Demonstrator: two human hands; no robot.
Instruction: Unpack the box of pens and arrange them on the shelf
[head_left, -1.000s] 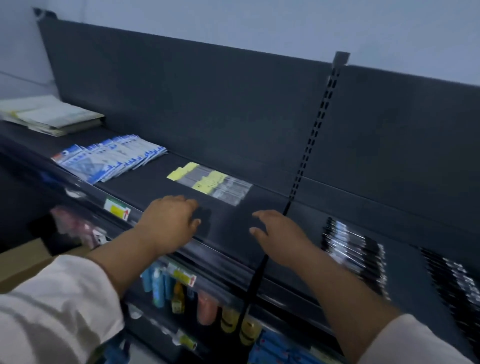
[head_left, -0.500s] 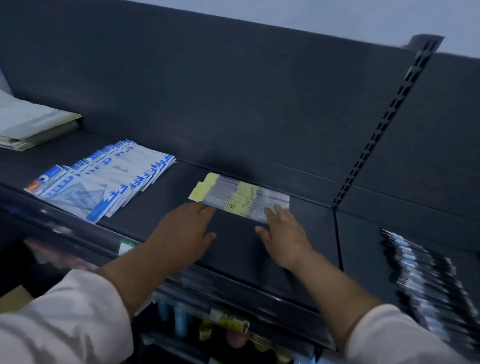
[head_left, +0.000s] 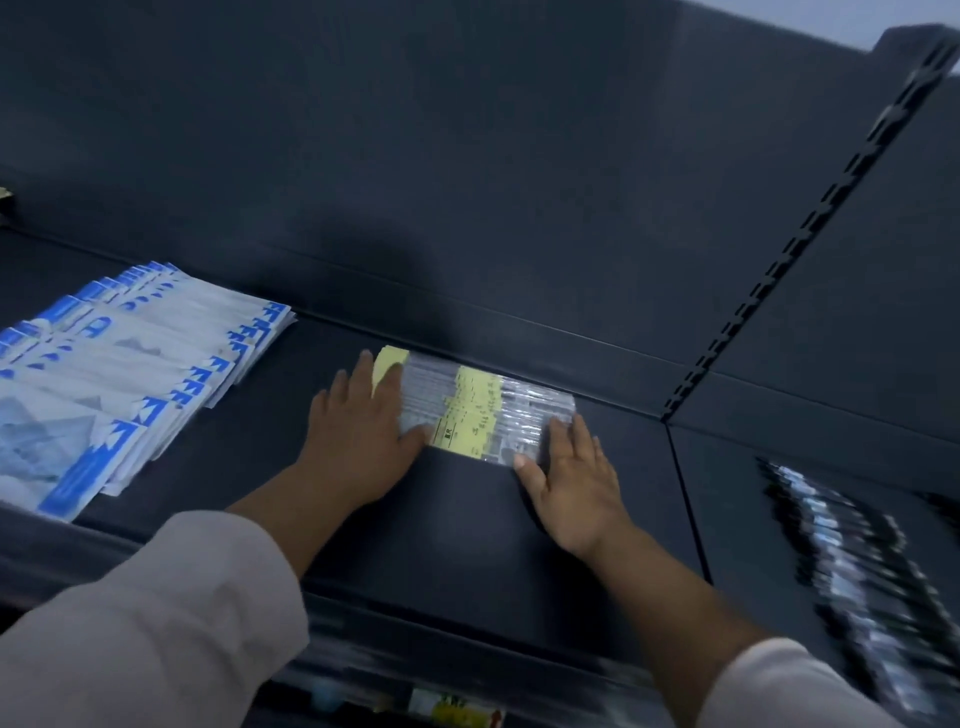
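A flat row of clear-wrapped pen packs with yellow labels lies on the dark shelf, close to the back panel. My left hand lies flat over the row's left end, fingers straight, covering part of the yellow tabs. At the row's right front corner my right hand touches the packs with straight fingers. Both hands press or touch; neither grips anything. No box is in view.
Blue-and-white packets are fanned out on the shelf at the left. Dark pen packs, blurred, lie on the adjoining shelf at the right. A slotted upright divides the back panels. Price labels show on the shelf edge below.
Both hands have reached forward from the shelf's front edge onto the yellow-labelled pen packs. The camera has moved closer and downward.
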